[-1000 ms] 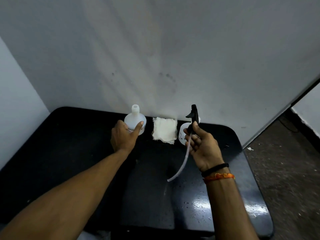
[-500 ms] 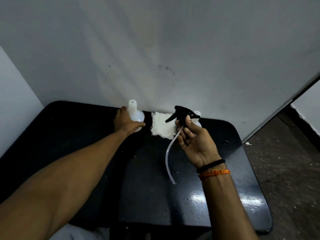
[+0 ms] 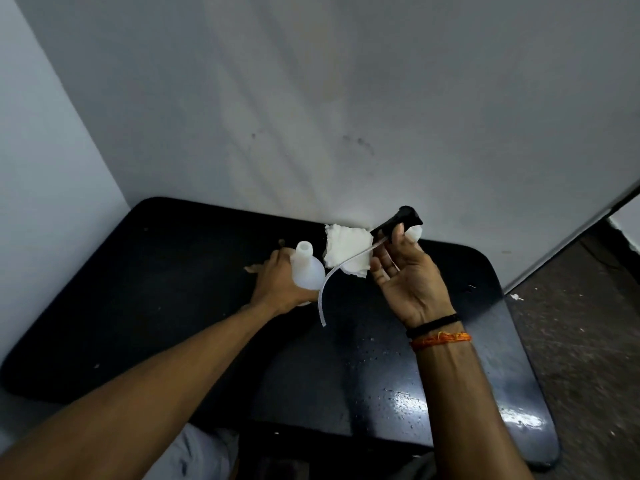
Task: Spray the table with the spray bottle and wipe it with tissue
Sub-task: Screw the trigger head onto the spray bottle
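Observation:
My left hand (image 3: 278, 284) grips a white open-necked bottle (image 3: 306, 271) that stands on the black table (image 3: 156, 289), with no sprayer on its neck. My right hand (image 3: 408, 275) holds the black spray head (image 3: 398, 221) above the table, palm up. Its clear dip tube (image 3: 332, 275) curves down and to the left, ending just right of the bottle. A folded white tissue (image 3: 346, 249) lies at the table's back edge between my hands. A second white bottle (image 3: 414, 233) shows behind my right hand, mostly hidden.
A grey wall rises right behind the table, and another wall closes in on the left. Water droplets and a bright reflection (image 3: 405, 398) mark the table's right front. A rough floor (image 3: 581, 341) lies to the right of the table.
My left hand has drawn the open bottle nearer to me and a little right. My right hand has tipped the spray head, so the tube swings left toward the bottle.

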`<state>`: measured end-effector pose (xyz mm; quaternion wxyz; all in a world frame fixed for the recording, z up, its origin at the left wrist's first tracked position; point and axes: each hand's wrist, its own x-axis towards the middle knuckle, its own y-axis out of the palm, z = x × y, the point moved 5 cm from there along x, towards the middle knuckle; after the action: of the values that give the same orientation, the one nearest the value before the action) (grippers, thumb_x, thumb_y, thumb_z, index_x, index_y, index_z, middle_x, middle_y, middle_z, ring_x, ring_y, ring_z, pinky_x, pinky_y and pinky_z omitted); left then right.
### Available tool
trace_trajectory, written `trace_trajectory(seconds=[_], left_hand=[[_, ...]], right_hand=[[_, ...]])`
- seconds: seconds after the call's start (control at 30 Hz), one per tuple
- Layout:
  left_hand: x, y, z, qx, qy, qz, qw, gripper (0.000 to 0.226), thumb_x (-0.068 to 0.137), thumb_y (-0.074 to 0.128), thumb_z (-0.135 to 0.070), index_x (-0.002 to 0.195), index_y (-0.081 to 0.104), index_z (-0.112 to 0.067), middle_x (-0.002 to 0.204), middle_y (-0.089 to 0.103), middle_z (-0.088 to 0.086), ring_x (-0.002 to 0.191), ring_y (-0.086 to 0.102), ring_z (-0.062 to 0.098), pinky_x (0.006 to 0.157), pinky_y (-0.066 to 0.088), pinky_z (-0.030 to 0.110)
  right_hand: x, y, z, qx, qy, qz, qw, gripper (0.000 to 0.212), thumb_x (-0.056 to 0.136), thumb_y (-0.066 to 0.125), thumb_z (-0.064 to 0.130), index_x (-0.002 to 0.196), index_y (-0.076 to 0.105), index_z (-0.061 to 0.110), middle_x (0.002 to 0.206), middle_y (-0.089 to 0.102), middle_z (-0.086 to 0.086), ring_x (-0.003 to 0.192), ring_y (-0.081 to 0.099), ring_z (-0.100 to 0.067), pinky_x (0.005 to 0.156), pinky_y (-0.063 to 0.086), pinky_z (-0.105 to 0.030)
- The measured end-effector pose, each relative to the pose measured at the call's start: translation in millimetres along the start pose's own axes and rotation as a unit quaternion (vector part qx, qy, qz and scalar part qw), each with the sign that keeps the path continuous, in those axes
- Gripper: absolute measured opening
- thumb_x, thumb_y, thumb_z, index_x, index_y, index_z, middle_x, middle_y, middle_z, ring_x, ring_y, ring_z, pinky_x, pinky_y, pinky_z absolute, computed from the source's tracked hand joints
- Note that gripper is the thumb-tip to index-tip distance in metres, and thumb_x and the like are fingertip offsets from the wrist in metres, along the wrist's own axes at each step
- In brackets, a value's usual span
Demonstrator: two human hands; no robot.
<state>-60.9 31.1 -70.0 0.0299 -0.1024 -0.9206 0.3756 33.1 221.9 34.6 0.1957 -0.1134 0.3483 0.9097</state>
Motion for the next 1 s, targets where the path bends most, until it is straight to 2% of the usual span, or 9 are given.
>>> trace_trajectory(seconds=[0.1,0.2,0.23,0.33,0.37,0.53,0.7,0.87,1.0], left_hand=[[-17,2,0,0.008,0.010,0.018,1.000,0.092,0.043,0.091,-0.050,0.119,0.050,-0.020,0.116,0.051,0.001,0.105,0.057,0.022,0.089,0.052,0.036],[-28,4,-3,0.028,0.022,0.037,0.999,0.091,0.042,0.089,-0.055,0.117,0.049,-0.024,0.115,0.054,-0.001,0.104,0.057,0.021,0.090,0.053,0.039],[-30,4,-4,0.030,0.025,0.043,0.998,0.092,0.042,0.089,-0.055,0.118,0.050,-0.024,0.115,0.055,-0.001,0.104,0.057,0.021,0.091,0.053,0.040],[-36,6,-7,0.022,0.026,0.053,0.998,0.096,0.043,0.091,-0.054,0.124,0.048,-0.025,0.120,0.054,-0.002,0.109,0.056,0.020,0.095,0.051,0.041],[-38,6,-8,0.020,0.027,0.055,0.998,0.097,0.043,0.091,-0.054,0.125,0.048,-0.025,0.122,0.053,-0.002,0.110,0.056,0.021,0.095,0.051,0.041],[-43,7,-11,0.014,0.029,0.061,0.998,0.101,0.045,0.092,-0.052,0.131,0.045,-0.025,0.126,0.050,-0.001,0.115,0.053,0.021,0.100,0.049,0.041],[-46,9,-11,0.004,0.009,0.054,0.998,0.107,0.045,0.093,-0.051,0.135,0.041,-0.025,0.130,0.045,-0.001,0.120,0.048,0.022,0.103,0.046,0.042],[-47,11,-13,-0.011,-0.016,0.053,0.998,0.104,0.043,0.094,-0.043,0.131,0.042,-0.023,0.128,0.048,0.001,0.118,0.050,0.023,0.098,0.050,0.044],[-46,10,-12,-0.023,-0.029,0.042,0.998,0.091,0.042,0.093,-0.036,0.120,0.046,-0.024,0.119,0.052,-0.001,0.108,0.057,0.022,0.088,0.056,0.043]], right_hand=[[1,3,2,0.002,-0.033,-0.001,0.999,0.008,0.092,0.065,0.026,0.099,0.068,0.024,0.105,0.066,0.007,0.097,0.061,-0.011,0.087,0.047,-0.026],[-2,7,7,0.010,-0.073,0.003,0.997,0.037,0.081,0.071,0.029,0.116,0.063,0.022,0.119,0.061,0.004,0.107,0.057,-0.014,0.093,0.042,-0.029],[-3,8,9,0.012,-0.085,0.006,0.996,0.039,0.080,0.071,0.028,0.117,0.062,0.022,0.122,0.061,0.003,0.109,0.056,-0.014,0.095,0.041,-0.031],[-3,9,11,0.012,-0.116,0.006,0.993,0.012,0.093,0.064,0.024,0.105,0.066,0.025,0.119,0.063,0.006,0.111,0.056,-0.014,0.095,0.043,-0.031],[-4,10,12,0.012,-0.127,0.003,0.992,0.009,0.096,0.062,0.023,0.103,0.067,0.026,0.116,0.063,0.007,0.110,0.056,-0.014,0.094,0.044,-0.031],[-5,12,15,-0.010,-0.167,0.008,0.986,0.019,0.095,0.061,0.024,0.114,0.065,0.026,0.117,0.064,0.011,0.110,0.055,-0.012,0.093,0.042,-0.030],[-12,15,17,-0.064,-0.188,0.003,0.980,0.037,0.081,0.068,0.032,0.117,0.068,0.024,0.121,0.066,0.011,0.111,0.057,-0.010,0.096,0.042,-0.033],[-12,20,12,-0.127,-0.238,0.029,0.963,0.029,0.093,0.064,0.009,0.120,0.068,0.018,0.116,0.074,0.002,0.107,0.064,-0.010,0.089,0.043,-0.032],[-11,28,7,-0.156,-0.255,0.083,0.951,0.030,0.094,0.063,0.005,0.122,0.067,0.015,0.120,0.073,-0.006,0.117,0.066,-0.015,0.091,0.049,-0.023]])
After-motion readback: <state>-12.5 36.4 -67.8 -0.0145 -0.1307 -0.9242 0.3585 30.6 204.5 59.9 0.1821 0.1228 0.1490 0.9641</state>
